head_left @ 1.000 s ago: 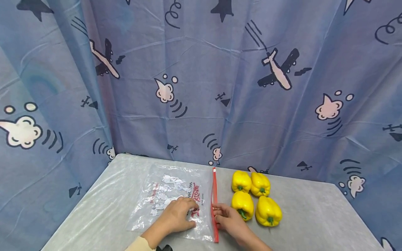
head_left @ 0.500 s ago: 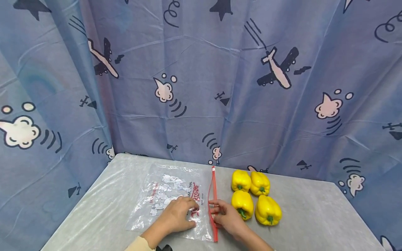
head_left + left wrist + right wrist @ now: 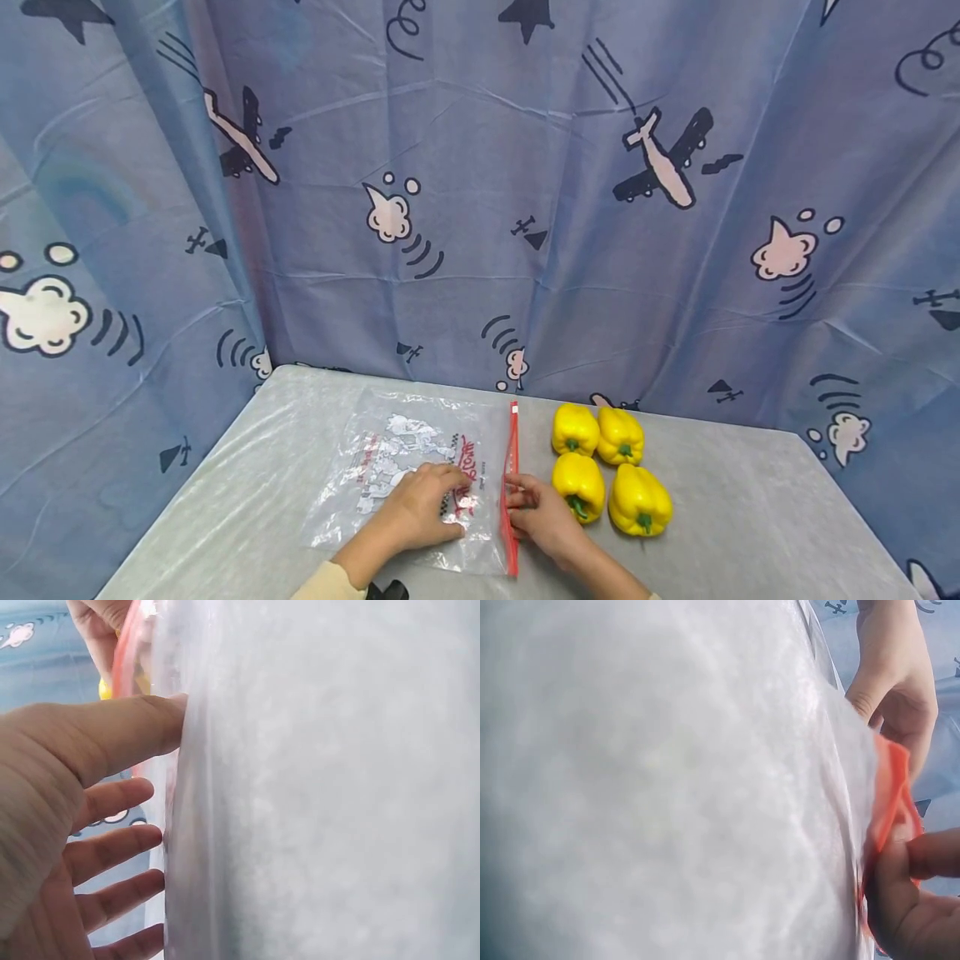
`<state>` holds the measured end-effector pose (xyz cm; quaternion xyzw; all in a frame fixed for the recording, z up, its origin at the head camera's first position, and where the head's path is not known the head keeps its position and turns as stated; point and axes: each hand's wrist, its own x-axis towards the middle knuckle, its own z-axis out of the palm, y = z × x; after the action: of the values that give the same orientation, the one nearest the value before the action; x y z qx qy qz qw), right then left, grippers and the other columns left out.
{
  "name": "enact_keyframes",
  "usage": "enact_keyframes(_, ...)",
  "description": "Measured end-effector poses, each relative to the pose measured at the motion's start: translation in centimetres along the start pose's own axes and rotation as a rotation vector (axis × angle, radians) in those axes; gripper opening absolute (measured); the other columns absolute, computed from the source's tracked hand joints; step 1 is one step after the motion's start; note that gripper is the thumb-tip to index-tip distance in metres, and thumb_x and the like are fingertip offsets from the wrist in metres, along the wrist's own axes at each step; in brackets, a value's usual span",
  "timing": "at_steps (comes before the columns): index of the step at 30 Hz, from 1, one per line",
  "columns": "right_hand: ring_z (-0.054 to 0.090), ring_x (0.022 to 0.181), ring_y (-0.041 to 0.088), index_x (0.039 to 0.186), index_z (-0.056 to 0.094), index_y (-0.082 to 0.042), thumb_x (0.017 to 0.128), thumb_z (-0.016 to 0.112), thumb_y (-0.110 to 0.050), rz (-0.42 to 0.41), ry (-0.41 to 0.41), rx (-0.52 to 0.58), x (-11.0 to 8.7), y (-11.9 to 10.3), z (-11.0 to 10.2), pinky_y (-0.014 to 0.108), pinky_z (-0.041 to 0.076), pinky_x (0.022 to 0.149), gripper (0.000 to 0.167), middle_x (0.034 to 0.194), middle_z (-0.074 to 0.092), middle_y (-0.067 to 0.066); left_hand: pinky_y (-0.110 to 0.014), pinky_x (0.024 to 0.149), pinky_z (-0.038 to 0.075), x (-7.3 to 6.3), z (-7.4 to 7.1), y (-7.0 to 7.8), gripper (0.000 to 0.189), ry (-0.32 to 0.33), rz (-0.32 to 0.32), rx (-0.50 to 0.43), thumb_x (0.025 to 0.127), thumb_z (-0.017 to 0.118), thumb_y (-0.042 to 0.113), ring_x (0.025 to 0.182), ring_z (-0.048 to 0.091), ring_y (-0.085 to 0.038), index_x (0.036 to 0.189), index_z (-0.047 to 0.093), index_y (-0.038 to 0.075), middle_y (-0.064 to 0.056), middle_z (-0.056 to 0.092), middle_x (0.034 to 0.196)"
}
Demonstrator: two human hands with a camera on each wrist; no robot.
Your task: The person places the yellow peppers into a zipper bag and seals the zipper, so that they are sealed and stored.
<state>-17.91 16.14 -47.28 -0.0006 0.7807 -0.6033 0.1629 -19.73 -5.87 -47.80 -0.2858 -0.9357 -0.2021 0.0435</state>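
Observation:
A clear plastic zip bag (image 3: 427, 408) with white and red print lies flat, its red zip edge (image 3: 513, 442) on the right. My left hand (image 3: 420, 508) rests on the bag's printed middle, fingers spread; in the left wrist view the thumb (image 3: 142, 727) and fingertips touch the film. At the red edge, my right hand (image 3: 547, 521) pinches the lip between thumb and fingers, as the right wrist view shows with the thumb (image 3: 892, 881) against the red strip. The edge bows there and its two strips stand slightly apart. Part of the right fingers is hidden behind the lip.
Several yellow bell peppers (image 3: 577, 487) stand grouped just right of the right hand. The grey-white table (image 3: 750, 500) reaches back to a blue patterned curtain (image 3: 480, 208). A small dark object (image 3: 390, 590) shows at the bottom edge beside the left sleeve.
The right fingers first drew the red lip leftward, parting the strips, and now the lip has swung partly back right. The left hand stays on the bag. The peppers have not moved.

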Motion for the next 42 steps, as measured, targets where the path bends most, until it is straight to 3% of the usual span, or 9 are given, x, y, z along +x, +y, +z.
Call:
enact_keyframes(4,0.058,0.075,0.011,0.138,0.043,0.008,0.086,0.059,0.008,0.01,-0.008,-0.003,0.2,0.1,0.0,0.029,0.058,0.065,0.054,0.099,0.061,0.01,-0.041,0.089,0.049,0.0,0.1,0.0,0.06,0.004,0.011,0.004,0.066,0.082,0.036,0.109,0.056,-0.02,0.121,0.064,0.02,0.002,0.064,0.122)
enact_keyframes(14,0.061,0.072,0.015,0.143,0.042,-0.005,0.087,0.062,0.002,-0.005,-0.07,0.05,0.2,0.1,-0.1,0.031,0.058,0.06,0.059,0.106,0.061,0.012,-0.041,0.089,0.049,0.2,0.1,-0.2,0.061,-0.006,-0.015,-0.053,0.066,0.081,0.037,0.106,0.055,-0.016,0.122,0.064,0.022,0.005,0.064,0.119)
enact_keyframes(20,0.062,0.074,0.017,0.147,0.037,-0.011,0.086,0.064,-0.001,0.005,-0.123,0.106,0.2,-0.1,-0.5,0.033,0.059,0.062,0.067,0.118,0.056,0.017,-0.045,0.1,0.046,0.4,-0.1,-0.5,0.068,-0.022,0.011,-0.102,0.066,0.081,0.037,0.118,0.054,-0.02,0.129,0.058,0.022,0.003,0.06,0.127)
enact_keyframes(26,0.068,0.088,0.02,0.149,0.031,-0.009,0.088,0.058,0.001,-0.046,-0.23,0.209,0.5,0.1,-0.9,0.036,0.06,0.073,0.067,0.128,0.057,0.023,-0.045,0.11,0.04,0.8,0.1,-0.6,0.086,-0.033,0.05,-0.16,0.067,0.082,0.035,0.13,0.049,-0.024,0.142,0.045,0.018,-0.002,0.052,0.141)
enact_keyframes(31,0.067,0.092,0.02,0.149,0.024,-0.006,0.087,0.055,0.005,-0.072,-0.318,0.313,0.6,0.1,-0.5,0.039,0.058,0.085,0.07,0.133,0.054,0.025,-0.044,0.11,0.04,1.0,0.5,-0.5,0.086,-0.032,0.063,-0.178,0.068,0.082,0.036,0.13,0.05,-0.023,0.143,0.043,0.018,-0.002,0.053,0.141)
enact_keyframes(38,0.064,0.088,0.015,0.148,0.025,0.002,0.092,0.055,-0.002,-0.049,-0.314,0.299,1.2,0.1,-0.1,0.033,0.058,0.081,0.063,0.141,0.048,0.025,-0.046,0.108,0.041,1.1,0.6,-0.3,0.085,-0.028,0.065,-0.186,0.069,0.081,0.04,0.129,0.05,-0.022,0.143,0.043,0.022,0.0,0.054,0.14)
enact_keyframes(42,0.062,0.091,0.012,0.147,0.023,0.009,0.094,0.05,-0.003,-0.054,-0.365,0.295,1.5,0.3,-0.2,0.029,0.055,0.083,0.061,0.142,0.046,0.028,-0.046,0.109,0.04,1.1,0.4,-0.3,0.084,-0.041,0.052,-0.185,0.071,0.08,0.041,0.13,0.049,-0.023,0.143,0.043,0.02,-0.001,0.053,0.141)
